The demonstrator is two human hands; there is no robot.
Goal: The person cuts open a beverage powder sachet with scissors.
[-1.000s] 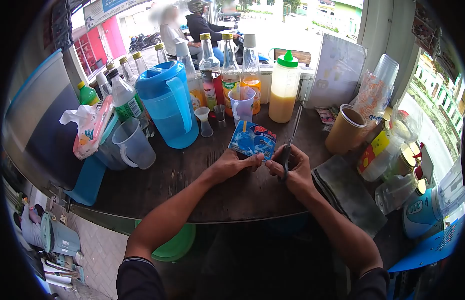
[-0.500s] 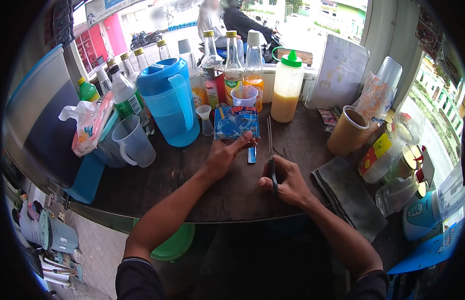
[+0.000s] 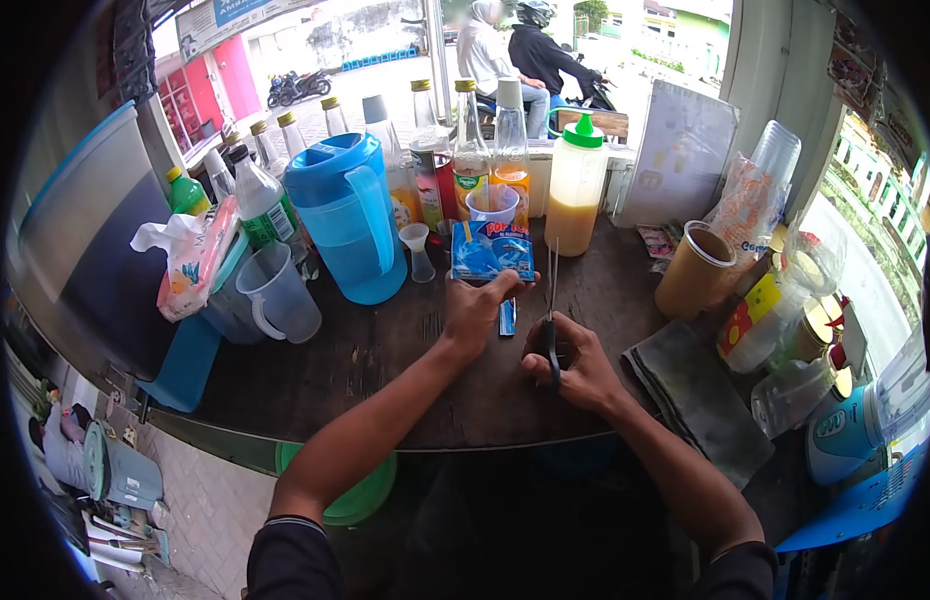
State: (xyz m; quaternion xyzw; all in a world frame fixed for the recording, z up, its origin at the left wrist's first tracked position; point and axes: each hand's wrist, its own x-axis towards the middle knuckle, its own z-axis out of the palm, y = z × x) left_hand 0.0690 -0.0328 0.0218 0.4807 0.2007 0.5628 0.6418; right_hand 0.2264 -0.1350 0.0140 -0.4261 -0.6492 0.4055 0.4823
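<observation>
My left hand (image 3: 482, 305) grips a blue drink-powder sachet (image 3: 492, 250) by its lower edge, thumb on the front. In my right hand (image 3: 575, 362) is a pair of scissors (image 3: 553, 345), its dark handles wrapped by my fingers and its thin blades pointing up, apart from the sachet's right side. A narrow blue strip (image 3: 507, 317) lies on the dark table (image 3: 415, 390) between my hands. Just behind the sachet stands a clear plastic cup (image 3: 492, 205), with a small hourglass-shaped measuring cup (image 3: 416, 252) to its left.
A blue pitcher (image 3: 350, 225), a clear measuring jug (image 3: 280, 292) and a tissue pack (image 3: 197, 262) stand at left. Syrup bottles (image 3: 472, 160) and a green-capped squeeze bottle (image 3: 575, 190) line the back. At right are a brown container (image 3: 693, 270) and a folded dark cloth (image 3: 695, 400).
My left hand and the sachet have shifted right, closer to the scissors. Outside, the people on the motorbike have moved right. The camera view has tilted slightly.
</observation>
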